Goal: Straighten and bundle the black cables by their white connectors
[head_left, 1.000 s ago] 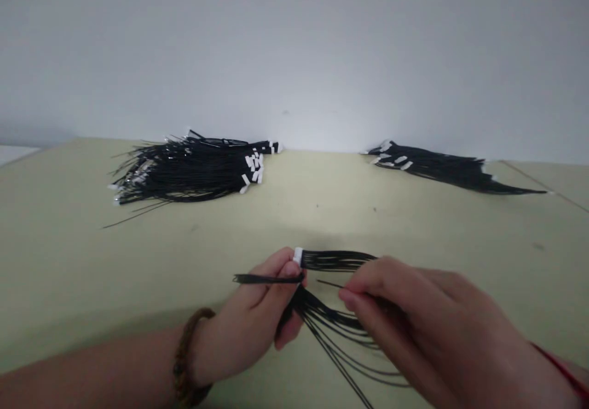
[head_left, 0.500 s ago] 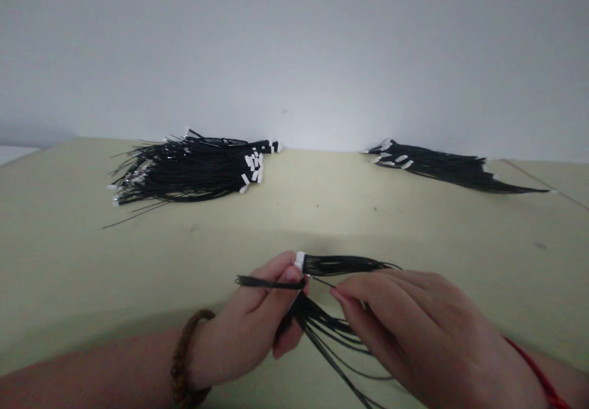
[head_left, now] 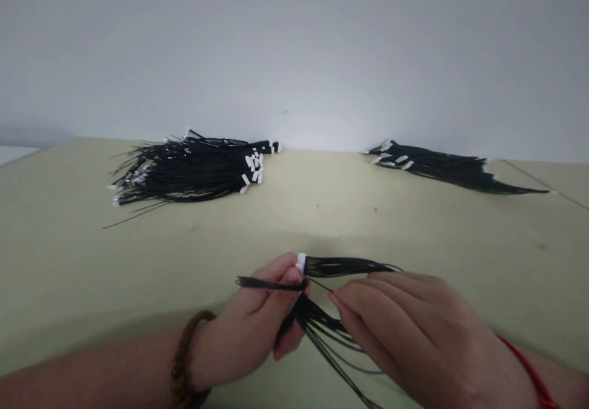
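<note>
- Head view: a white connector [head_left: 300, 262] is gripped by the left hand [head_left: 257, 320], close to the thumb tip, above the near part of the counter [head_left: 138, 262].
- A single black wire [head_left: 321, 284] is pinched between the thumb and forefinger of the right hand [head_left: 409, 335]; its far end is held at the left thumb tip, just below the connector. Whether it is seated in anything cannot be told.
- An upper wire bundle [head_left: 350, 266] is led rightward from the connector, while a lower wire bundle [head_left: 324, 317] is fanned out beneath the thumb. A folded wire bunch [head_left: 264, 284] is laid across the left thumb.
- The step in hand is judged to be the guiding of the wire's end beside the connector.
- A firm left hold and a straight, fine aim seem to be called for, as so thin a wire could easily be bent.
- A left pile [head_left: 197, 170] and a right pile [head_left: 437, 167] of connectored wires are set well apart at the back, untouched.
</note>
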Available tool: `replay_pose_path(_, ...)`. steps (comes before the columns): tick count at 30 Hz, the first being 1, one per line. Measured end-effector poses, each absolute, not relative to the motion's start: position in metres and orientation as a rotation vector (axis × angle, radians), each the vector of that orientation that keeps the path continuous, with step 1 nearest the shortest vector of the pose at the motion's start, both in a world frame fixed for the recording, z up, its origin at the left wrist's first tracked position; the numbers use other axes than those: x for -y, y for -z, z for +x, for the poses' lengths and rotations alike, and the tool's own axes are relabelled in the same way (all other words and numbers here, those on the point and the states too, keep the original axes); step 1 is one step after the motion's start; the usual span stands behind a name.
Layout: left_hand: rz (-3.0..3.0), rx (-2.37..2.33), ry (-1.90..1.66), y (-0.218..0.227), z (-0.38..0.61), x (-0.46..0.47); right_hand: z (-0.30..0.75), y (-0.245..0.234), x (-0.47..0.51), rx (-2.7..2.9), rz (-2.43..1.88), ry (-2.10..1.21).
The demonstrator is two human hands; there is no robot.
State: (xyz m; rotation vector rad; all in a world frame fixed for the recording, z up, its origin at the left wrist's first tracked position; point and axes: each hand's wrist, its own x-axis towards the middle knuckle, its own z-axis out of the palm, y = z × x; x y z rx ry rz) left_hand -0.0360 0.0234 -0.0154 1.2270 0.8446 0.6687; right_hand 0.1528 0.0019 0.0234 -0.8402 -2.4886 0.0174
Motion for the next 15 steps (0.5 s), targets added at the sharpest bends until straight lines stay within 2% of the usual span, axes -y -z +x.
replay_pose_path(11, 1.311, -0.791, -0.609, 0.014, -0.036, -0.024, 0.147, -0.027, -0.003, 2.509, -0.836, -0.05)
replay_pose_path(13, 1.294, -0.845, -0.613, 0.015, -0.036, -0.024, 0.148, -0.031, -0.004, 2.52, -0.861, 0.026)
replay_pose_path(15, 1.316, -0.935, -0.644, 0.015, -0.035, -0.026, 0.151, -0.035, -0.001, 2.485, -0.935, 0.24)
